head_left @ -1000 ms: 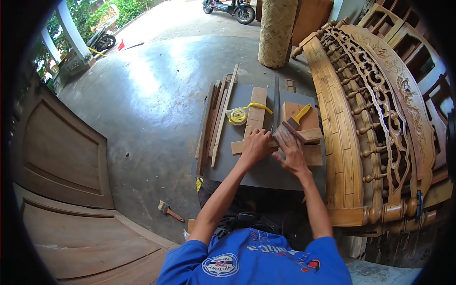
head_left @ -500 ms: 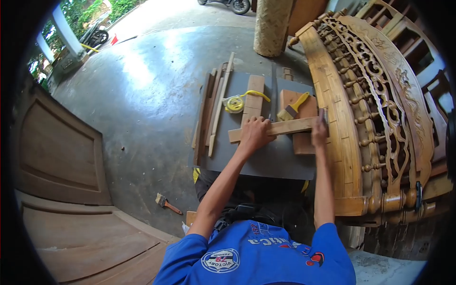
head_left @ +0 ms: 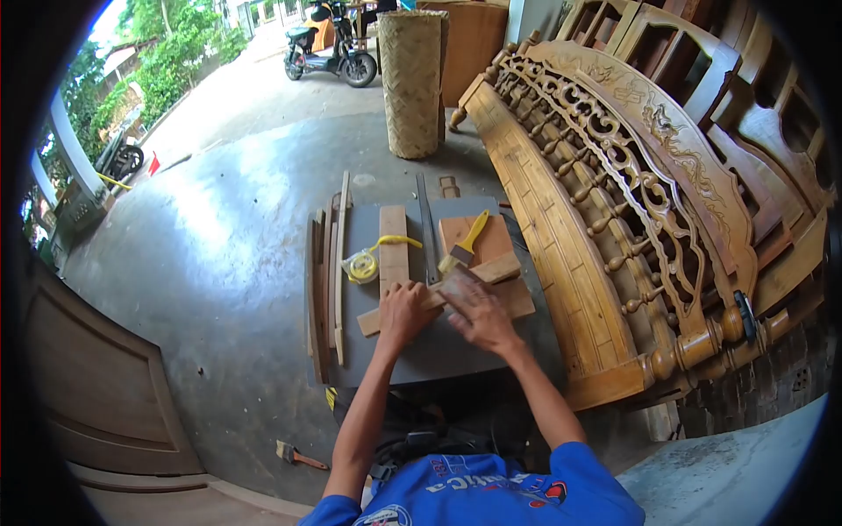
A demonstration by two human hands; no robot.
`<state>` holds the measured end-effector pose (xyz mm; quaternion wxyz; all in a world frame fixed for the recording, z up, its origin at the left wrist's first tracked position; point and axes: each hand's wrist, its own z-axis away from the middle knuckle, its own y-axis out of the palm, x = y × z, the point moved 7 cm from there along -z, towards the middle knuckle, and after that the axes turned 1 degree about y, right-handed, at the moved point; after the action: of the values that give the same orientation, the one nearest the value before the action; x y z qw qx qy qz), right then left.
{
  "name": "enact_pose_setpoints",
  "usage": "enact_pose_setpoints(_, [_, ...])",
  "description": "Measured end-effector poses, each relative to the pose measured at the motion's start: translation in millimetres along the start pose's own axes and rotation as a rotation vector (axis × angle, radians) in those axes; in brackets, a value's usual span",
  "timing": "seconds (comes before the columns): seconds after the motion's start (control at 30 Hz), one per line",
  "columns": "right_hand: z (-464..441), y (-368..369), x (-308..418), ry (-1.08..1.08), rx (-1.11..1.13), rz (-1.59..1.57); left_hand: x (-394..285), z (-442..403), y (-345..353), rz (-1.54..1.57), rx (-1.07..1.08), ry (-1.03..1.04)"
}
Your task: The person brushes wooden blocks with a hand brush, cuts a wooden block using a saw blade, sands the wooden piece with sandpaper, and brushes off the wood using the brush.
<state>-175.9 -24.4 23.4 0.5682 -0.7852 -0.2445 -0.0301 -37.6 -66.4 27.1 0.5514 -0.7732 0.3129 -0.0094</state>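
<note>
A narrow wooden strip (head_left: pixel 501 268) lies slantwise across the grey work surface (head_left: pixel 368 219). My left hand (head_left: pixel 404 312) is closed round it near its left end. On the strip's middle, my right hand (head_left: pixel 485 321) presses a flat brown sanding block (head_left: pixel 463 284); its fingers partly hide the block. Beyond my left hand lies a wooden board (head_left: pixel 394 250) with a yellow tape measure (head_left: pixel 360 266) against it. A yellow-handled paintbrush (head_left: pixel 474 232) rests on a reddish wood block (head_left: pixel 498 235), just beyond the strip. Between board and block lies a dark metal ruler (head_left: pixel 427 230).
Several thin wooden strips (head_left: pixel 340 272) line the work surface's left edge. A large carved wooden headboard (head_left: pixel 561 254) leans close on the right. Another paintbrush (head_left: pixel 301 456) lies on the floor. Wooden panels (head_left: pixel 96 386) stand at left, and a rolled woven mat (head_left: pixel 410 88) stands beyond.
My right hand has moved with the sanding block from the strip's right end to its middle, near my left hand. The strip now slants more, and the camera view has shifted.
</note>
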Motion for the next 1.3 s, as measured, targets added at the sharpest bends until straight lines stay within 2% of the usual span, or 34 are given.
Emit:
enact_pose_setpoints(0.07, [-12, -1, -52, 0.116, -0.087, 0.05, -1, -4, -2, -0.02, 0.059, -0.012])
enact_pose_setpoints(0.17, [-15, -11, -67, 0.511, -0.203, 0.043, -3, 0, -1, 0.011, 0.044, -0.009])
enact_pose_setpoints(0.2, [-17, 5, -55, 0.415, -0.172, 0.166, -1, -1, -3, 0.021, 0.016, 0.002])
enact_pose_setpoints(0.3, [-2, 4, 7, 0.1, -0.038, 0.066, 2, -1, 2, 0.01, 0.021, 0.015])
enact_pose_setpoints(0.33, [-6, 2, -10, 0.034, -0.036, 0.015, 3, -2, 0, 0.017, 0.01, 0.021])
enact_pose_setpoints(0.43, [-13, -17, -82, 0.422, -0.321, 0.006, -2, 0, -2, 0.043, 0.028, 0.017])
enact_pose_setpoints(0.47, [-10, -14, -88, 0.516, -0.327, 0.047, -3, -1, -1, 0.041, 0.051, 0.006])
enact_pose_setpoints(0.53, [-7, 0, -41, 0.375, -0.172, 0.186, -5, -2, -4, 0.043, 0.078, -0.01])
enact_pose_setpoints(0.57, [-3, 0, -11, 0.203, -0.063, 0.179, -5, -3, -3, 0.045, 0.065, 0.003])
enact_pose_setpoints(0.67, [3, 4, -27, 0.117, 0.002, -0.009, -4, -1, -2, 0.025, 0.037, 0.045])
enact_pose_setpoints(0.77, [-9, -7, -65, 0.406, -0.242, -0.024, -6, -1, -2, 0.003, 0.055, 0.029])
enact_pose_setpoints(0.8, [-8, -8, -52, 0.459, -0.23, 0.017, -8, -2, -2, -0.019, 0.102, 0.004])
enact_pose_setpoints(0.83, [-9, 4, -33, 0.355, -0.057, 0.194, -4, 2, 4, -0.012, 0.095, 0.011])
enact_pose_setpoints(0.9, [2, 19, 13, 0.01, 0.012, -0.127, 2, -2, 7, -0.013, 0.05, 0.033])
enact_pose_setpoints(1.0, [-17, 5, -26, 0.0, -0.063, -0.075, -3, 1, 0, -0.009, 0.054, 0.048])
enact_pose_setpoints(1.1, [-19, -6, -66, 0.407, -0.334, -0.016, -7, 3, -2, 0.026, 0.08, 0.01])
enact_pose_setpoints(1.13, [-16, -1, -38, 0.396, -0.129, 0.171, -7, 0, -4, 0.042, 0.081, -0.001])
enact_pose_setpoints(1.23, [-4, 2, 22, -0.159, 0.011, -0.087, -8, 2, -27, 0.268, -0.148, 0.08])
enact_pose_setpoints(1.27, [-13, 0, 6, -0.163, 0.113, -0.197, -8, 4, -26, 0.317, -0.029, 0.145])
enact_pose_setpoints(1.3, [-22, -2, -11, -0.163, 0.223, -0.309, -4, 1, -32, 0.41, -0.041, 0.145])
